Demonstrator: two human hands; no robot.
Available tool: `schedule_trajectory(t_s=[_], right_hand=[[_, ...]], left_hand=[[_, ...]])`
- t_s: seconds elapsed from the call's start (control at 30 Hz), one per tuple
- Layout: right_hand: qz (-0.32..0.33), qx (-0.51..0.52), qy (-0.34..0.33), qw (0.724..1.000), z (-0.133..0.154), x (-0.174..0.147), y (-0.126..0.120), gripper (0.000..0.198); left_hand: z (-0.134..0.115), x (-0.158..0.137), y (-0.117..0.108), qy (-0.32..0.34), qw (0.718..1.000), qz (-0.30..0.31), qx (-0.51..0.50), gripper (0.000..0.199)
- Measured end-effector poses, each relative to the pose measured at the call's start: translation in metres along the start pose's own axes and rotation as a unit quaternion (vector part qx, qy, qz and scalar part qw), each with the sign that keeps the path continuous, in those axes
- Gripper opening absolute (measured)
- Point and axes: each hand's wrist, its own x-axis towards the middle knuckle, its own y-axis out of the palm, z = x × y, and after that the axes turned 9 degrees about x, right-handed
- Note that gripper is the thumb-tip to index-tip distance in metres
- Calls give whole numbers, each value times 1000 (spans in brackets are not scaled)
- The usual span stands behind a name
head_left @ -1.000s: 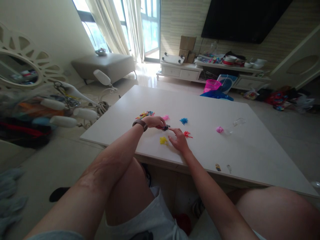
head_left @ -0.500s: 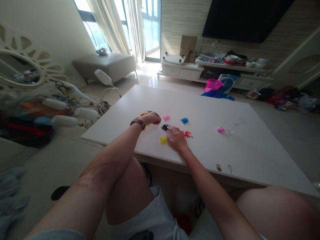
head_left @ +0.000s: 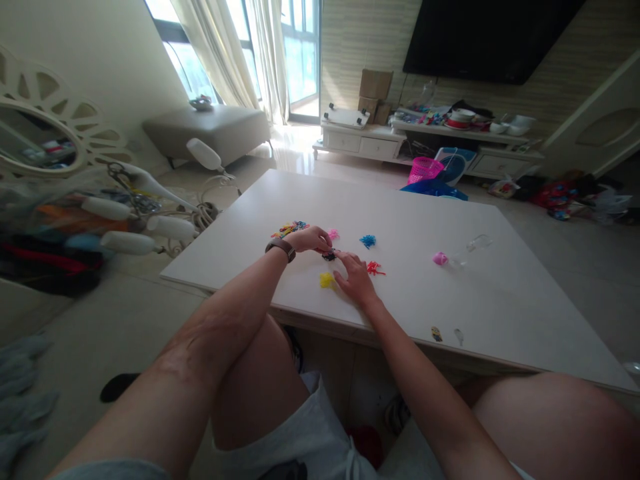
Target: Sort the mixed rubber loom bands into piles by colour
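My left hand (head_left: 316, 238), with a brown watch (head_left: 281, 249) on its wrist, reaches over the black pile (head_left: 329, 256) of small thin pieces. Its fingers are closed together there; whatever they hold is too small to make out. From the right, my right hand (head_left: 357, 277) rests on the table with fingertips at the black pile's edge and thumb apart. Similar small piles lie around: pink (head_left: 333, 234) behind the left fingers, yellow (head_left: 327, 280) by the right thumb, red (head_left: 375, 269) and blue (head_left: 368, 241) to the right. A mixed-colour pile (head_left: 290, 230) is partly hidden behind the left hand.
The white table (head_left: 415, 293) also bears a pink-topped clear item (head_left: 441, 259), a clear container (head_left: 479, 243), a small yellow figure piece (head_left: 437, 334) and a small clear piece (head_left: 459, 337). A white lamp (head_left: 150, 183) lies left of the table. Beyond stands a pink basket (head_left: 424, 170).
My left hand has moved right, from beside the mixed pile to the black pile, uncovering more of the mixed pile. My right hand has stayed nearly in place.
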Motion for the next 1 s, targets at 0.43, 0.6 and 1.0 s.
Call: schedule_trajectory(t_s=[0.43,0.6,1.0], right_hand=[[1,24,-4,1000,-4,-2,0,57],[-31,-5,1,1000,-4,-4,4,53],[-76,-141,144,977,-70,30,-47,46]], left_hand=[[-5,1,7,-3,999,44,-1,10],[-5,1,8,-9,999,41,-32,7],[-5,2,2,-67,986,2,-149,12]])
